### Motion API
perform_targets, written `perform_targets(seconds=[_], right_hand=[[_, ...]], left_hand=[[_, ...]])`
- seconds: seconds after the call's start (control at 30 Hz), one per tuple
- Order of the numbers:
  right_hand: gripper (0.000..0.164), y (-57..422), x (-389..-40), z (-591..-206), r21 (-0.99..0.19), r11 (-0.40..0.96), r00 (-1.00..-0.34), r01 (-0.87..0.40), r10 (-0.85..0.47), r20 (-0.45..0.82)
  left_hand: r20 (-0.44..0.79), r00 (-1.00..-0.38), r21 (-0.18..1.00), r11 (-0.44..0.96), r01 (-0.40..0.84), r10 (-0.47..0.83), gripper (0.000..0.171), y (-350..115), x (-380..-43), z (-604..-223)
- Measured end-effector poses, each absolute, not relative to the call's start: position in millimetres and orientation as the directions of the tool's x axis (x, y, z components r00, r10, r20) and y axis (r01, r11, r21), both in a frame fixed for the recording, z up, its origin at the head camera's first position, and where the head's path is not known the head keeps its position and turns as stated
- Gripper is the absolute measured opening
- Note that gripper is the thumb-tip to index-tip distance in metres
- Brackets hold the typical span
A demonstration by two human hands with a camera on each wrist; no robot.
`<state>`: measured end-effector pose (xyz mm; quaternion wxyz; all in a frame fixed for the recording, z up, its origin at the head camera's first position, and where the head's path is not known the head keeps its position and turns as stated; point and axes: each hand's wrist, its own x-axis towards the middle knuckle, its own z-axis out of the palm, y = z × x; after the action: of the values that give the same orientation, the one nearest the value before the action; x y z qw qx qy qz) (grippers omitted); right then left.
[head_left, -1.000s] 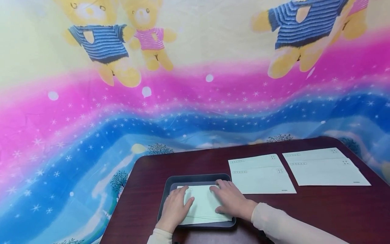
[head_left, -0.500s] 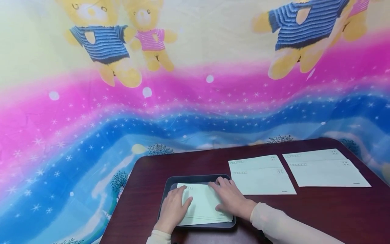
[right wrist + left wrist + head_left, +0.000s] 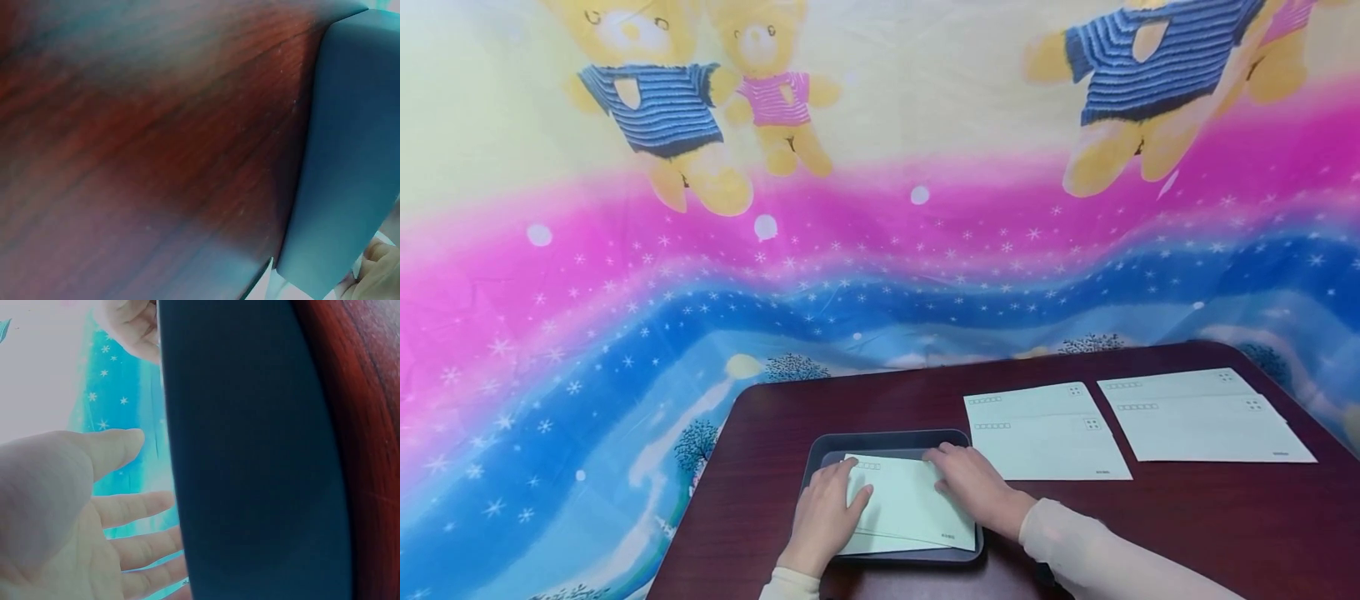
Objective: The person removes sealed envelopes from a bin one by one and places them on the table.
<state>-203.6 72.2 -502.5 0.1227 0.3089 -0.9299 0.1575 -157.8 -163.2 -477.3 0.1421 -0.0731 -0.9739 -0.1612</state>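
A dark grey tray (image 3: 887, 558) stands near the front of the table with a small stack of pale envelopes in it. The top envelope (image 3: 902, 504) lies slightly askew over the one beneath. My left hand (image 3: 827, 508) rests along the stack's left side, thumb over the paper; in the left wrist view its fingers (image 3: 144, 547) are straight and spread behind the dark tray wall (image 3: 250, 450). At the top envelope's right edge, my right hand (image 3: 973, 483) holds it with bent fingers. In the right wrist view the tray wall (image 3: 350, 144) hides most of the work.
To the right of the tray lie two overlapping envelopes (image 3: 1045, 450), and beyond them another overlapping pair (image 3: 1217, 433). The dark red wooden table (image 3: 865, 400) has rounded corners. Behind it hangs a printed cloth (image 3: 850, 283) with bears and snowflakes.
The top envelope has turned and slid slightly right and toward the person. My right hand has shifted a little, its thumb drawn up closer to the fingers. The left hand has barely moved.
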Motion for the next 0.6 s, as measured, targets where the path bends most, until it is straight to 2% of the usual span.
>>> perform_targets(seconds=[0.27,0.6], right_hand=[[0.026,72.1,-204.3,-502.5,-0.371,0.732,-0.818,-0.571,-0.467,0.337],[0.026,70.7,-199.0,-493.1,-0.435,0.718,-0.835,-0.543,-0.402,0.376]], left_hand=[[0.315,-0.944,0.284,0.939,0.193,0.099,0.046,-162.9,-158.5,-477.7],[0.326,-0.942,0.303,0.935,0.185,0.081,0.046,-162.2,-160.3,-472.5]])
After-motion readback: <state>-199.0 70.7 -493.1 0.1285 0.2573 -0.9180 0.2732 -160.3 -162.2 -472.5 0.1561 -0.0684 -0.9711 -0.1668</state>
